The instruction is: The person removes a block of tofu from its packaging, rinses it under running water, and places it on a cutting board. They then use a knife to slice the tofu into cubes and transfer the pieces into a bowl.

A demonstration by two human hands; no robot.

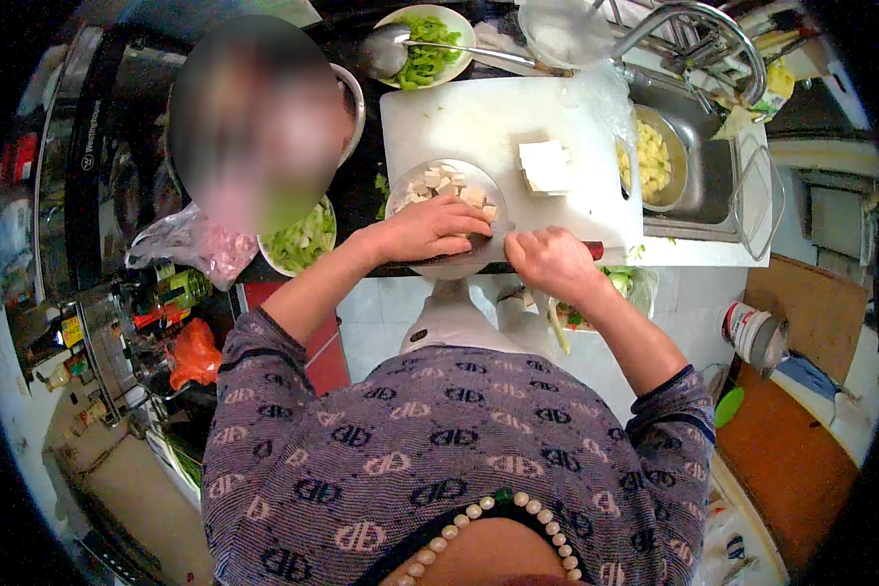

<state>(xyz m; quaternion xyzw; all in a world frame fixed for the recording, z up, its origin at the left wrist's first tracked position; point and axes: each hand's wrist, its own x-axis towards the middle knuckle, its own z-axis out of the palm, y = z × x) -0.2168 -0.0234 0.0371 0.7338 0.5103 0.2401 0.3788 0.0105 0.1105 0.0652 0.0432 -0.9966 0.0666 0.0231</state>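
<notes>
My right hand grips the handle of a kitchen knife, whose red end sticks out beside it. The broad blade lies flat over the near side of a plate holding white tofu cubes. My left hand rests across the blade and the nearest cubes, palm down, its fingers slightly apart. The plate overhangs the near edge of a white cutting board. Farther right on the board, a stack of tofu slabs stands apart from both hands.
Behind the board, a bowl of chopped greens carries a metal ladle. Another bowl of greens and bagged pink meat lie left. A sink at right holds a bowl of yellow pieces beneath a faucet.
</notes>
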